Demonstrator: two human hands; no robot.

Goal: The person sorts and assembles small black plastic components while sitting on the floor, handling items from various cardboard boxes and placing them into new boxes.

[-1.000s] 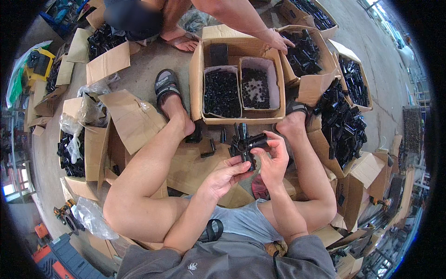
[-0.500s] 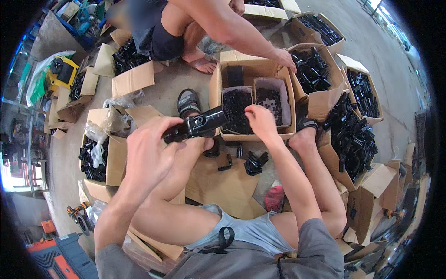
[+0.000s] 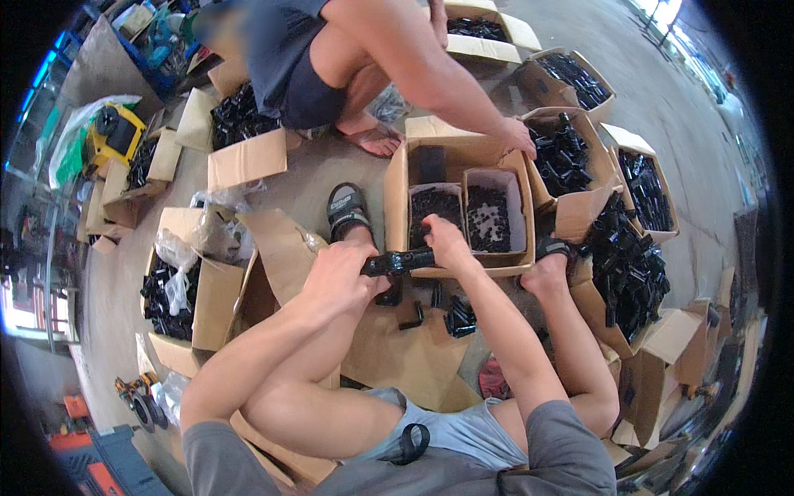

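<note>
My left hand point(image 3: 337, 277) is closed around a glossy black tubular part point(image 3: 399, 263), held level above my left shin. At the tube's right end is my right hand point(image 3: 447, 241), fingers bent together; whether they grip the tube or a small piece is hidden. Just beyond that hand stands a cardboard box point(image 3: 397, 211) holding two smaller open boxes. The left inner box point(image 3: 437, 197) and the right inner box point(image 3: 488, 207) both contain small black pieces. Several short black tubes point(image 3: 460, 317) lie on flattened cardboard point(image 3: 405, 360) between my legs.
Across from me a person point(image 3: 413, 62) reaches an arm to the box of black tubes point(image 3: 562, 157) at right. More open boxes of black parts stand around, including an overfull one point(image 3: 624, 264) at right and one with plastic bags point(image 3: 174, 289) at left.
My left hand has brought the black tube lower and farther right. My right hand has moved down and left from above the inner boxes to the tube's end.
</note>
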